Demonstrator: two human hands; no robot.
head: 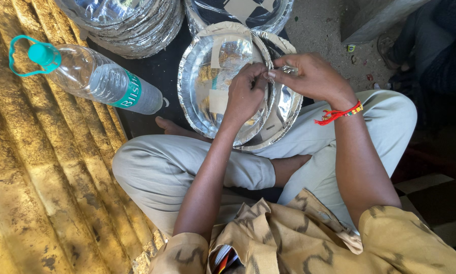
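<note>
A silver foil-lined paper plate (215, 81), shiny face up and tilted against the person's crossed legs, sits atop a small stack of plates (283, 109). The left hand (245, 94) and right hand (311, 76) pinch its right rim, fingers closed on the edge. Two more plate stacks (131, 25) lie beyond on dark matting. One plastic water bottle (91, 76) lies on corrugated sheeting (40, 167), cap pointing upper left.

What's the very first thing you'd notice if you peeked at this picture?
The shiny silver foil plates in the middle, resting on the sitting person's lap, with the left hand and right hand pinching their rim. Next, the clear water bottle with a teal cap, lying at the left beside more stacked plates up top.
</note>
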